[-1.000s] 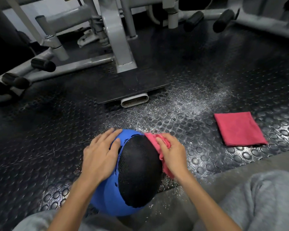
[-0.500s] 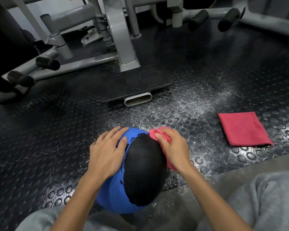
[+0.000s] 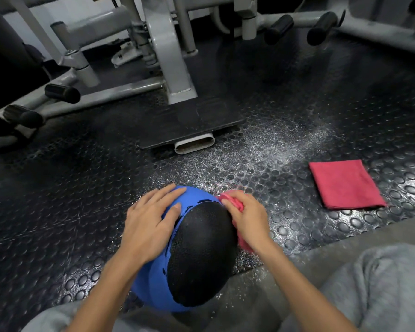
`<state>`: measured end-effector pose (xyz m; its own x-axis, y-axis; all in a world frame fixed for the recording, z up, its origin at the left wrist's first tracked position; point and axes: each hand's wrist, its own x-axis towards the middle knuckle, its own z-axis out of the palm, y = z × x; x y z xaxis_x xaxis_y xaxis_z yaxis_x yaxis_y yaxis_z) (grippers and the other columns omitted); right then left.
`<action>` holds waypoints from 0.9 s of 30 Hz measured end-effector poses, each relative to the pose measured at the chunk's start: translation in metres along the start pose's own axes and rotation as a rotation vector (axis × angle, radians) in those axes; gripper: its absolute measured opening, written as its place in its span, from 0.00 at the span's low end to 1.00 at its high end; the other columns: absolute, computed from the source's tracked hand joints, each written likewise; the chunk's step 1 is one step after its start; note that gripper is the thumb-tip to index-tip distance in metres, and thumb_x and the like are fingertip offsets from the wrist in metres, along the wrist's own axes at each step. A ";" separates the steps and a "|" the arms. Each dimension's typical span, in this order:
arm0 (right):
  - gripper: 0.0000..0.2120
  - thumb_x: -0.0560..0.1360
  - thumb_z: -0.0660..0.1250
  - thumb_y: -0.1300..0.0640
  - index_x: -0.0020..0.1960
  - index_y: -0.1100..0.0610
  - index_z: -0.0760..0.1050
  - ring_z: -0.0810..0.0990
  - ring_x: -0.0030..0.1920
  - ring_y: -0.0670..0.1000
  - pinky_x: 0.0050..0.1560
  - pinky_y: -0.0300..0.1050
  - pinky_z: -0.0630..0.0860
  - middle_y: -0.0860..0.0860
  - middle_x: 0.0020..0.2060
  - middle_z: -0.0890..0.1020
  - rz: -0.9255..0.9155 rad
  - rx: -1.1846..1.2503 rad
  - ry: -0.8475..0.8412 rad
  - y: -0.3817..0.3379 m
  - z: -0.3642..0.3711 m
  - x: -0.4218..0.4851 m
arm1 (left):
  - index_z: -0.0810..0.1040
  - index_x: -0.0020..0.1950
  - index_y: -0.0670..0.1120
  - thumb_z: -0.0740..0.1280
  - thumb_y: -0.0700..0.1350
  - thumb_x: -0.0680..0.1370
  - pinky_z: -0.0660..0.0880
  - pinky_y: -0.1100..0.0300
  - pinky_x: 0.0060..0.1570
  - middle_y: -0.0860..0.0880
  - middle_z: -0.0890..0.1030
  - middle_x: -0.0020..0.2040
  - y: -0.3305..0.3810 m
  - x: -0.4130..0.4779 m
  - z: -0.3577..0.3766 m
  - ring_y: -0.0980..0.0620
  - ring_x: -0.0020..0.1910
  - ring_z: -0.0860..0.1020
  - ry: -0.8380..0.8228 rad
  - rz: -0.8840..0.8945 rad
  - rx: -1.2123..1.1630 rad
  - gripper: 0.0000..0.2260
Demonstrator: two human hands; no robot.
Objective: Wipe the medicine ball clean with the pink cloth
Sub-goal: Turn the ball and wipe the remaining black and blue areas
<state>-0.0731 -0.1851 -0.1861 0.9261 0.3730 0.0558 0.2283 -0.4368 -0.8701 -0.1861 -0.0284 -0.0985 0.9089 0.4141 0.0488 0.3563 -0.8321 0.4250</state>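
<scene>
The medicine ball (image 3: pixel 197 255), blue with a black textured panel on top, sits on the black studded rubber floor (image 3: pixel 82 200) close in front of the person, between the two forearms. The left hand (image 3: pixel 149 226) lies flat on the blue left side of the ball, with the fingers straight and spread, pressing on the surface without gripping it. The right hand (image 3: pixel 249 221) has its fingers curled around a bunched pink cloth (image 3: pixel 235 202) and holds it against the upper right side of the ball, at the edge of the black panel. A second cloth, a folded red cloth (image 3: pixel 345 184), lies flat on the floor well apart to the right. Behind the ball stands a grey exercise machine (image 3: pixel 168 56) with a dark foot plate (image 3: pixel 189 121). Grey trousers (image 3: pixel 381 283) show at the bottom.
</scene>
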 end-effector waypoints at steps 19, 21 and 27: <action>0.08 0.77 0.61 0.55 0.52 0.54 0.77 0.76 0.30 0.43 0.28 0.28 0.70 0.48 0.36 0.80 0.177 0.282 -0.012 0.008 -0.020 -0.006 | 0.68 0.61 0.69 0.50 0.65 0.71 0.57 0.64 0.67 0.68 0.67 0.65 -0.020 0.013 -0.018 0.65 0.66 0.64 -0.108 0.133 -0.120 0.21; 0.07 0.77 0.60 0.55 0.46 0.53 0.77 0.77 0.29 0.47 0.29 0.35 0.74 0.54 0.34 0.81 0.165 0.413 0.012 0.005 -0.027 -0.002 | 0.71 0.61 0.67 0.52 0.63 0.73 0.60 0.60 0.69 0.64 0.70 0.65 -0.031 0.015 -0.025 0.61 0.67 0.67 -0.110 0.142 -0.122 0.19; 0.06 0.78 0.60 0.56 0.46 0.51 0.76 0.74 0.24 0.38 0.26 0.31 0.73 0.47 0.31 0.79 0.187 0.379 -0.003 0.005 -0.028 -0.003 | 0.77 0.64 0.49 0.51 0.61 0.76 0.65 0.47 0.66 0.49 0.75 0.67 -0.059 0.003 -0.040 0.46 0.66 0.71 0.204 -0.150 0.065 0.26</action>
<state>-0.0666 -0.2116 -0.1764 0.9402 0.3184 -0.1208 -0.0704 -0.1655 -0.9837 -0.2132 0.0361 -0.0872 0.7848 0.5948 0.1743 0.5026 -0.7752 0.3826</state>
